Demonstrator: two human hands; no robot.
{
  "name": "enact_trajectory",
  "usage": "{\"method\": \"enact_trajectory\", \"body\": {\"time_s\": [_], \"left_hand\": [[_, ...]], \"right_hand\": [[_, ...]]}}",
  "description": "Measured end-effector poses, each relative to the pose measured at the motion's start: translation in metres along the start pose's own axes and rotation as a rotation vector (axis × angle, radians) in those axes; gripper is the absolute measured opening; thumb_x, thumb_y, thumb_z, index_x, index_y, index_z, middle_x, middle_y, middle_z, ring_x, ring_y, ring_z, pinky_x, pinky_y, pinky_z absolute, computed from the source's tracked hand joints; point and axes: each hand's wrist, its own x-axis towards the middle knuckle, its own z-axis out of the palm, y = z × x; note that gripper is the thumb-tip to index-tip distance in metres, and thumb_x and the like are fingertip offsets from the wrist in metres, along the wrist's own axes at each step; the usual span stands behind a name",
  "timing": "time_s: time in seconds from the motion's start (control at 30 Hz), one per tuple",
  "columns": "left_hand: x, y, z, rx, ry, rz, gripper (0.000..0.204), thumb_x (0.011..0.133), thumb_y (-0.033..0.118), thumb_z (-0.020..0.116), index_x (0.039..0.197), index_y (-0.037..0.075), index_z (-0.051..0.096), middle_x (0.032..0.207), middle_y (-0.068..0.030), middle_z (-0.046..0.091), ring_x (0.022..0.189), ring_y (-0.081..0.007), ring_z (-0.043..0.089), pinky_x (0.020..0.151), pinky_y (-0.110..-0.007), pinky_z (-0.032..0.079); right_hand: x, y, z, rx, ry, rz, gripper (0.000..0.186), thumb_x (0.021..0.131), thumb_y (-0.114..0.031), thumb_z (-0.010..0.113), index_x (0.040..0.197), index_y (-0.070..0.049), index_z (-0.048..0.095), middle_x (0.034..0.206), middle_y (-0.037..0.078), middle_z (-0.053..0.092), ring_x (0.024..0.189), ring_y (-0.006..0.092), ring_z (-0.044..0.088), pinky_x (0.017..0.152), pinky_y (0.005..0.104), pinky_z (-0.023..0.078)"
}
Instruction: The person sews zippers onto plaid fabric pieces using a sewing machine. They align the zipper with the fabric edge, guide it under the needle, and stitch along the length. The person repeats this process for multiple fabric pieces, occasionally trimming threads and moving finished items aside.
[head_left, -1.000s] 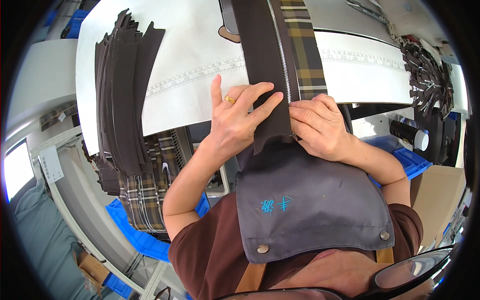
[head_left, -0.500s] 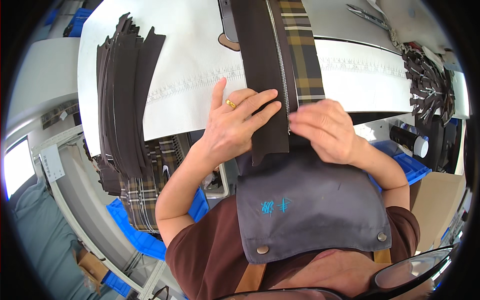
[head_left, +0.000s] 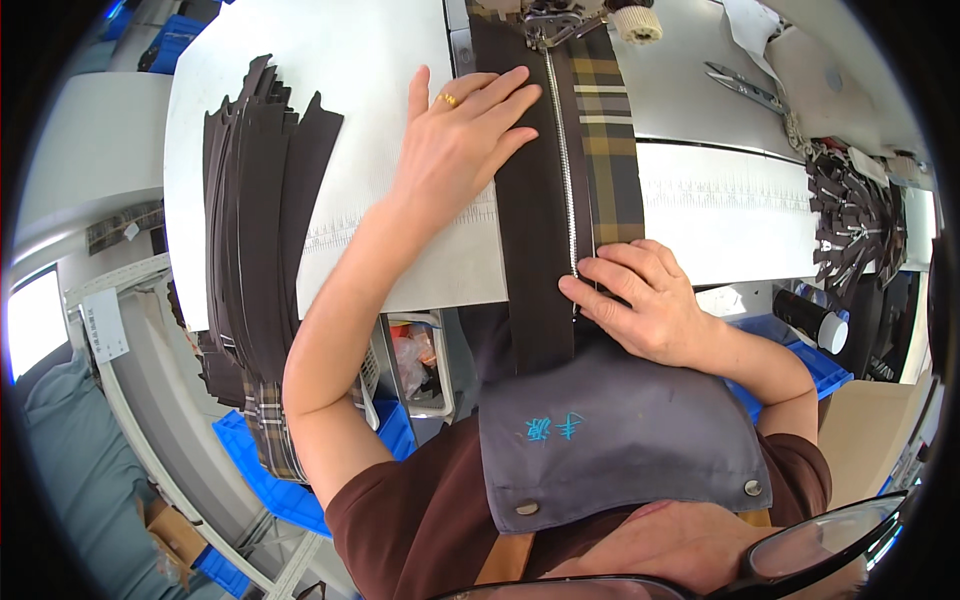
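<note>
A long dark brown fabric strip [head_left: 535, 215] runs away from me across the white worktop, its near end hanging over the edge. A silver-toothed zipper [head_left: 564, 160] lies along it, with brown-and-yellow plaid cloth [head_left: 612, 180] on its right. The far part passes beneath a sewing machine's presser foot [head_left: 540, 32]. My left hand [head_left: 462, 135], with a gold ring, is open, its fingers stretched over the strip left of the zipper. My right hand [head_left: 645, 300] rests palm down at the zipper's near end, fingers apart, fingertips touching the zipper and cloth.
Stacked dark brown strips [head_left: 250, 200] lie at the left, with plaid cloth [head_left: 268, 430] hanging below. Metal snips [head_left: 745, 87] rest at the far right, above a heap of zipper pieces [head_left: 850, 215]. A dark bottle [head_left: 810, 320] and blue bins [head_left: 815, 368] sit at the right.
The machine's presser foot has come into view at the top. My left hand has moved farther away along the strip. My right hand has moved nearer, and its bunched fingers have spread.
</note>
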Motion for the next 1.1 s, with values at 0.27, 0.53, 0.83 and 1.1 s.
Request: {"method": "enact_trajectory", "body": {"time_s": [0.27, 0.53, 0.83, 1.1], "left_hand": [[0.019, -0.012, -0.002, -0.005, -0.055, 0.006, 0.035, 0.082, 0.036, 0.065, 0.113, 0.02, 0.066, 0.125, 0.0057, 0.059, 0.108, -0.0213, 0.054, 0.105, -0.058, 0.021], [0.011, -0.001, 0.008, 0.136, 0.036, 0.021, 0.035, 0.085, 0.031, 0.062, 0.119, 0.018, 0.062, 0.127, 0.0024, 0.057, 0.111, -0.0207, 0.053, 0.102, -0.058, 0.027], [0.009, 0.003, 0.01, 0.056, 0.05, -0.066, 0.035, 0.083, 0.026, 0.066, 0.117, 0.015, 0.063, 0.127, 0.0025, 0.057, 0.109, -0.0186, 0.054, 0.1, -0.053, 0.032], [0.012, -0.001, 0.008, 0.062, 0.114, -0.036, 0.028, 0.082, 0.024, 0.067, 0.108, 0.015, 0.068, 0.12, 0.0047, 0.061, 0.1, -0.018, 0.057, 0.1, -0.051, 0.032]], "right_hand": [[0.004, 0.008, -0.001, 0.016, -0.018, -0.027, 0.035, 0.07, -0.015, 0.066, 0.104, -0.006, 0.066, 0.103, 0.005, 0.057, 0.096, 0.0214, 0.053, 0.077, 0.0337, 0.044], [0.013, 0.014, -0.005, 0.029, -0.043, -0.017, 0.038, 0.071, -0.019, 0.07, 0.106, -0.006, 0.064, 0.104, 0.005, 0.057, 0.096, 0.022, 0.053, 0.075, 0.0341, 0.044], [0.022, 0.021, -0.013, 0.065, -0.11, -0.003, 0.045, 0.07, -0.027, 0.074, 0.108, -0.006, 0.063, 0.106, 0.006, 0.055, 0.099, 0.0233, 0.051, 0.079, 0.0361, 0.043], [0.036, 0.04, -0.016, 0.038, -0.132, 0.006, 0.046, 0.069, -0.023, 0.073, 0.11, -0.006, 0.061, 0.104, 0.007, 0.054, 0.098, 0.0244, 0.051, 0.08, 0.0357, 0.043]]}}
